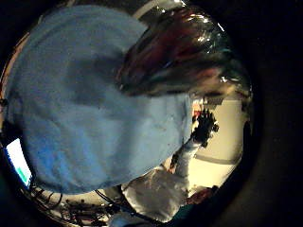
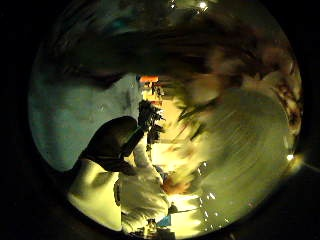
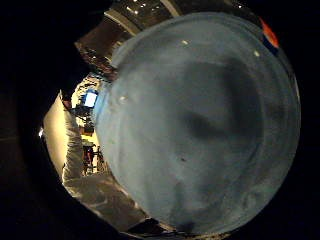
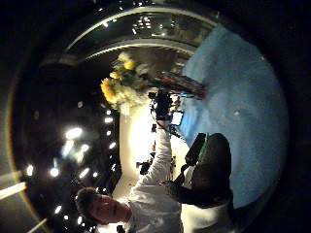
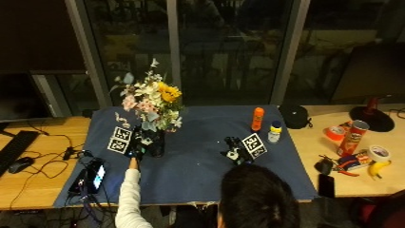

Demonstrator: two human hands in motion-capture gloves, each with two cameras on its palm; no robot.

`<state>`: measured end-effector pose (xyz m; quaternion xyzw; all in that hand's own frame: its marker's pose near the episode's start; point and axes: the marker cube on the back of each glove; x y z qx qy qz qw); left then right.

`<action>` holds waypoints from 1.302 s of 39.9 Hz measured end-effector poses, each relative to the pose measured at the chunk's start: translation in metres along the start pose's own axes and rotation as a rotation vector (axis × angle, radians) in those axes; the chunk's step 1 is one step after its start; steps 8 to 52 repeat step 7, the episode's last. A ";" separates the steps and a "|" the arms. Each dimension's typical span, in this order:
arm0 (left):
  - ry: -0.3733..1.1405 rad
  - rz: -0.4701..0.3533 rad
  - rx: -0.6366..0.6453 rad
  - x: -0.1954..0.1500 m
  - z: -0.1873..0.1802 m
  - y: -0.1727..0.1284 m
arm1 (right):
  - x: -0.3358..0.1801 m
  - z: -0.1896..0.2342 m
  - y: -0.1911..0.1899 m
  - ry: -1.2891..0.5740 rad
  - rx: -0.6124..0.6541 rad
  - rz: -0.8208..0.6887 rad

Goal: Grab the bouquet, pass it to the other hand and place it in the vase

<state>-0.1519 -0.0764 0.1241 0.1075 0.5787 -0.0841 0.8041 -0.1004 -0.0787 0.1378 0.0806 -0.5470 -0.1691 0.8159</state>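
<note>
A: Outside view first: where was the bouquet [image 5: 150,102]?

B: Standing upright at the left part of the blue cloth [image 5: 202,166], its stems down in what looked like a dark vase [image 5: 155,141]. The left hand [image 5: 136,149] was up against the vase's near side, just beside the stems. I could not tell whether its fingers were curled round anything or merely touching.

A: And the right hand [image 5: 235,154]?

B: Low over the middle of the cloth, well apart from the flowers, holding nothing I could see. Whether its fingers were straight or curled, I could not tell.

A: Did the palm cameras help?

B: A little. The right thumb side palm view showed the bouquet from across the table with a gloved hand just beneath the blooms. The left thumb side palm view was filled with blurred petals and leaves, so the flowers were close to that palm. The right little finger side palm view showed only the cloth.

A: So which step was in hand?

B: My judgement: step 3 of 3, the placing, nearly complete, with the bouquet apparently already in the vase.

A: What did the next move call for?

B: Probably letting go without tipping the vase, drawing the left hand away clear of the low blooms.
</note>
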 end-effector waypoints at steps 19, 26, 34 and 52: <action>-0.131 0.120 0.051 -0.016 0.004 0.014 | 0.021 0.002 0.012 -0.087 -0.114 0.062; -0.131 0.120 0.051 -0.016 0.004 0.014 | 0.021 0.002 0.012 -0.087 -0.114 0.062; -0.131 0.120 0.051 -0.016 0.004 0.014 | 0.021 0.002 0.012 -0.087 -0.114 0.062; -0.131 0.120 0.051 -0.016 0.004 0.014 | 0.021 0.002 0.012 -0.087 -0.114 0.062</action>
